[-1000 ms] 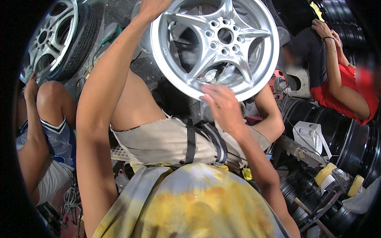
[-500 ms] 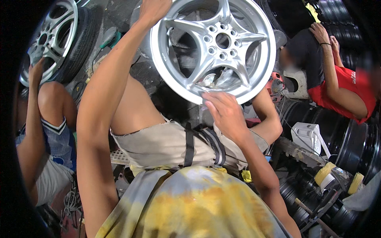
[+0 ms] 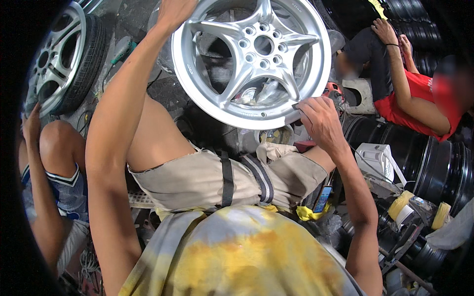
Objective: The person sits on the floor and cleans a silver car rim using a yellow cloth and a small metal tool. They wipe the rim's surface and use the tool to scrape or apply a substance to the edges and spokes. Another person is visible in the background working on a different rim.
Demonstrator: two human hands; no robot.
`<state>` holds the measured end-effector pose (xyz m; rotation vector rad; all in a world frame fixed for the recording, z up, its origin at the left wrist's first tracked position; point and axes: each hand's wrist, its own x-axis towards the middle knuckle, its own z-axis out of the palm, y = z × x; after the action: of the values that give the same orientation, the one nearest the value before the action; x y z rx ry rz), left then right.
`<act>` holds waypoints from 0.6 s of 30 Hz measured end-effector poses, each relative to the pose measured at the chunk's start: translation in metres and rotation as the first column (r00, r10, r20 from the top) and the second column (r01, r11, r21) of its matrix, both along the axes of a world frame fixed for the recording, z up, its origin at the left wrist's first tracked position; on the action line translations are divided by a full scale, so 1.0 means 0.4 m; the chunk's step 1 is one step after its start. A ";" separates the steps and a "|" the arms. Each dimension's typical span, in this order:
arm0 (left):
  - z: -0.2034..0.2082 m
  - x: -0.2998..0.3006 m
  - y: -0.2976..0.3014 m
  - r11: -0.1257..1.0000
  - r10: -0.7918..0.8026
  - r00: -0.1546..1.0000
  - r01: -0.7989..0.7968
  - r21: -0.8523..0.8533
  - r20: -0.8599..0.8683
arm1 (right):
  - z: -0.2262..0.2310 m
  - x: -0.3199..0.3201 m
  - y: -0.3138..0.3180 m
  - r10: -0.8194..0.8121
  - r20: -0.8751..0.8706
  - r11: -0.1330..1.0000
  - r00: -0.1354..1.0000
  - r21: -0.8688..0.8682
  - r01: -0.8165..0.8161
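Working evenly along the silver wheel (image 3: pixel 284 74)

It sits beyond the beige shorts (image 3: pixel 195 170), spoked face showing. The left hand (image 3: pixel 177 12) is at its far-left edge, fingers out of view, so I cannot tell that grip. The right hand (image 3: pixel 322 120) has its fingers bent close together at the near-right edge; whether they pinch anything is unclear. Best, I judge: brace left, press right lightly and evenly.
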<state>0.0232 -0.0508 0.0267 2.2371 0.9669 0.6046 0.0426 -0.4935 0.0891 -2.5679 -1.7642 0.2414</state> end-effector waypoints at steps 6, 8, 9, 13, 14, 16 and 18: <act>0.001 0.006 -0.008 0.998 0.068 0.998 -0.068 -0.015 -0.017 | -0.032 -0.092 0.049 0.053 -0.227 0.990 0.973 0.140 -0.021; 0.008 -0.006 -0.009 0.999 0.019 0.999 -0.020 -0.048 -0.036 | -0.020 -0.053 0.026 -0.031 -0.165 0.998 0.986 0.043 0.038; 0.016 -0.009 -0.007 0.998 0.004 0.999 -0.006 -0.067 -0.032 | -0.005 -0.032 0.025 -0.060 -0.119 0.998 0.991 -0.007 0.060; -0.003 0.005 0.000 1.000 -0.003 1.000 0.003 -0.021 0.005 | -0.071 -0.095 0.045 -0.069 -0.191 0.987 0.979 0.127 0.094; 0.012 0.007 -0.012 0.999 -0.020 1.000 0.019 -0.039 -0.009 | -0.082 -0.121 0.083 -0.093 -0.311 0.985 0.946 0.108 0.132; 0.011 0.001 -0.012 0.999 -0.014 1.000 0.013 -0.034 -0.021 | -0.099 -0.108 0.081 -0.023 -0.238 0.981 0.971 0.182 0.068; 0.015 -0.010 -0.009 1.000 -0.026 1.000 0.026 -0.018 0.000 | -0.084 -0.071 0.060 -0.005 -0.145 0.981 0.989 0.191 0.033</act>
<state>0.0192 -0.0545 0.0328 2.2304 0.9386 0.5827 0.0143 -0.4694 0.0553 -2.3680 -1.6261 0.2356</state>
